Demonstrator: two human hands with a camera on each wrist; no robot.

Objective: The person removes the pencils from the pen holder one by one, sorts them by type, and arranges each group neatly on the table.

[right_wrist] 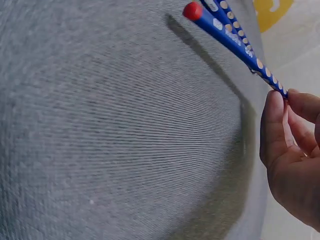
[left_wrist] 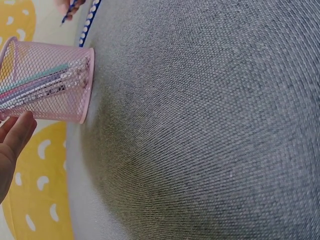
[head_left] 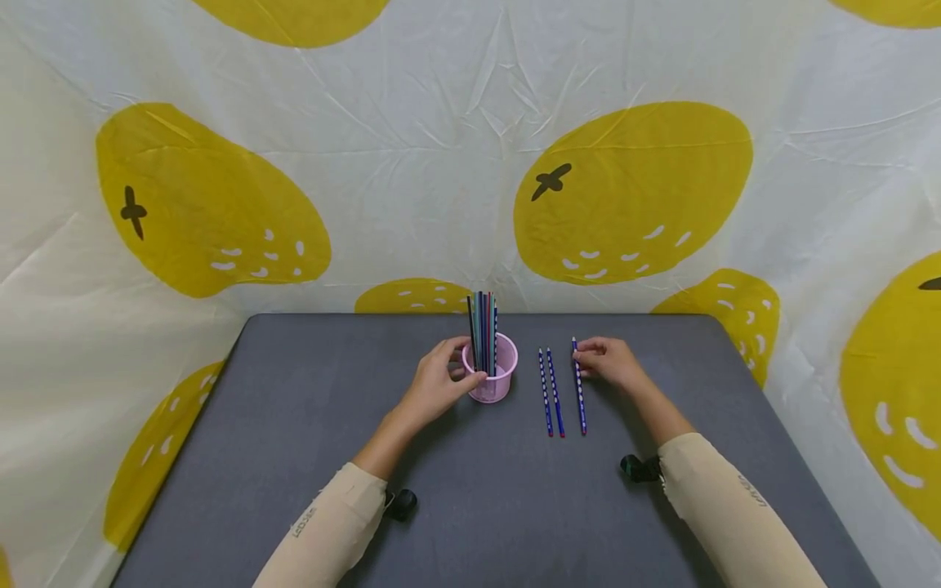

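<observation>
A pink mesh pencil cup stands upright near the table's far edge, with several pencils leaning in it. My left hand holds the cup at its left side, thumb near the front of the rim. Through the mesh in the left wrist view, the pencils' lower ends show. To the right, my right hand pinches a blue dotted pencil near its pointed end. Its red-tipped end shows large in the right wrist view, raised above its shadow. Two similar pencils, one left and one right, lie between cup and right hand.
A dark grey cloth-like surface covers the table. Behind it and at its sides hangs a pale curtain printed with yellow fruit. Small black devices are strapped at both wrists, the left one and the right one.
</observation>
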